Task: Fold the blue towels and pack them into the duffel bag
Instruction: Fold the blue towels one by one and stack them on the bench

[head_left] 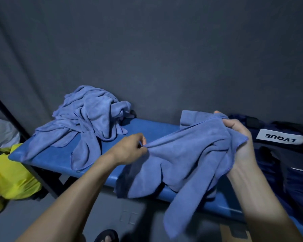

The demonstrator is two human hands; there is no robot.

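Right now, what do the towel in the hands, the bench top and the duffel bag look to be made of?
Held towel: soft matte fabric, probably microfibre; it drapes limply and has a stitched hem. Bench top: smooth blue padded surface with a slight sheen, likely vinyl. Duffel bag: dark navy woven synthetic, maybe nylon, faintly glossy, with a white label.

A bare strip of table (pixel 147 127) lay open between the towel pile (pixel 87 119) and the held towel (pixel 191 154); the duffel bag (pixel 287 154) blocked the right end.
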